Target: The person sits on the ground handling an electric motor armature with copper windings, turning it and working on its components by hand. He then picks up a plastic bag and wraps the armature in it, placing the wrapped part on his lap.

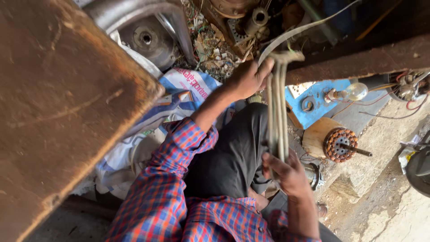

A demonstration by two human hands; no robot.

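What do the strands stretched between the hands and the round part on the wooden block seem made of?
Strands: pale, flat, dull, probably fabric tape or sleeved wire; hard to tell. Round part: reddish-brown glossy coils, likely copper winding, with a dark metal shaft. Block: bare light wood.

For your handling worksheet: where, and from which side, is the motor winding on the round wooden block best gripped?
Take the motor winding around its coppery round rim, coming from above. Its metal shaft sticks out sideways to the right and the wooden block backs it, leaving the rim free for a grip.

Left hand (248, 79): reaching forward on an outstretched arm, plaid sleeve pushed up the forearm, fingers curling shut in a grip. Right hand (286, 172): sitting lower and nearer the body, forearm bare, fingers closing in a grip, thumb pointing up.
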